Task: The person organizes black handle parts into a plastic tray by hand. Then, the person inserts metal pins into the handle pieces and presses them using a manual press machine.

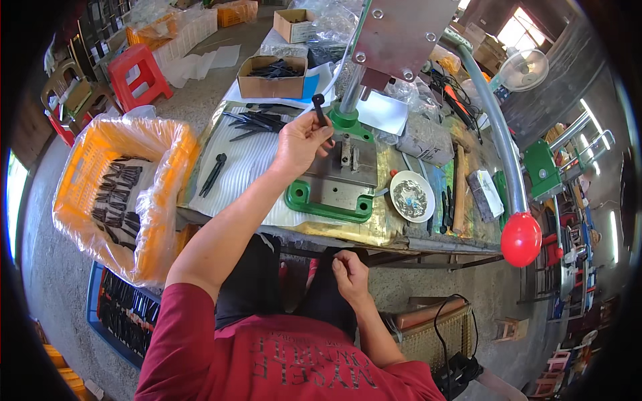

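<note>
My left hand [302,146] is raised over the green press base [331,205], thumb and fingers closed on a slim black tool part [319,109]. The part stands nearly upright, its rounded end on top. Just right of that hand is a small metal fixture [347,155] on the press plate. Over my thigh, below the table edge, my right hand [352,275] is curled; whatever it may hold is hidden. A pile of black tool parts [257,122] lies on white foam sheet [244,194] to the left, with a black pair [213,175] nearer me.
Above the base hangs the press head [403,43]; its lever ends in a red ball [521,239]. A white bowl [412,196] of small shiny pieces stands right, near a hammer [459,189]. Left are a plastic-lined orange crate [186,144] and, farther back, a cardboard box [273,86].
</note>
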The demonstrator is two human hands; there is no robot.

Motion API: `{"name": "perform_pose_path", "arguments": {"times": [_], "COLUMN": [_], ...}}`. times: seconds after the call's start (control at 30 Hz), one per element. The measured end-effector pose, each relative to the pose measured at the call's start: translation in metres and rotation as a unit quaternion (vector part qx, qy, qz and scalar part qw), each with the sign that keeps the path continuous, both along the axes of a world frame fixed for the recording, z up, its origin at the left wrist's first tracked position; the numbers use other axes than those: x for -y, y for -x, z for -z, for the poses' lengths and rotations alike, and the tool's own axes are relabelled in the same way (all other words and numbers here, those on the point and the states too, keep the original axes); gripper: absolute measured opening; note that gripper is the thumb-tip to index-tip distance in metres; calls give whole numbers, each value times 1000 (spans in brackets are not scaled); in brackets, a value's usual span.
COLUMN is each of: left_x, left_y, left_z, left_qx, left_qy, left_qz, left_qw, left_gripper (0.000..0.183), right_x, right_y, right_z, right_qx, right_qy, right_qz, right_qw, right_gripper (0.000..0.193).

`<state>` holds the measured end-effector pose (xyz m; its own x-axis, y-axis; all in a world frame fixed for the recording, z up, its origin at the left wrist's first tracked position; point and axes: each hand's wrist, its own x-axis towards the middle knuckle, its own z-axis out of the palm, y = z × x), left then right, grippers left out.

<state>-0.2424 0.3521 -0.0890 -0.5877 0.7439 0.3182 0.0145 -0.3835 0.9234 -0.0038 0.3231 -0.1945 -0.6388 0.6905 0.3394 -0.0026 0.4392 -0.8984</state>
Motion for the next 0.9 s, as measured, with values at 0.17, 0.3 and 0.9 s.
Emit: {"name": "perform_pose_path", "arguments": {"times": [0.17, 0.3, 0.9], "left_x": [-16, -17, -17], "left_y": [2, 1, -7], "left_z": [0, -3, -5], "left_qx": [-78, -110, -136], "left_qy": [42, 76, 93], "left_qz": [0, -21, -67], "left_qw": [996, 991, 984], "left_gripper": [9, 9, 12], "right_x": [-2, -3, -3], "right_y": [-8, -12, -11], "right_z": [23, 36, 41], "right_qx": [39, 58, 34], "right_qy": [7, 5, -38], "right_qz": [19, 26, 25], "right_qw": [999, 998, 998], "right_gripper": [13, 12, 10]}}
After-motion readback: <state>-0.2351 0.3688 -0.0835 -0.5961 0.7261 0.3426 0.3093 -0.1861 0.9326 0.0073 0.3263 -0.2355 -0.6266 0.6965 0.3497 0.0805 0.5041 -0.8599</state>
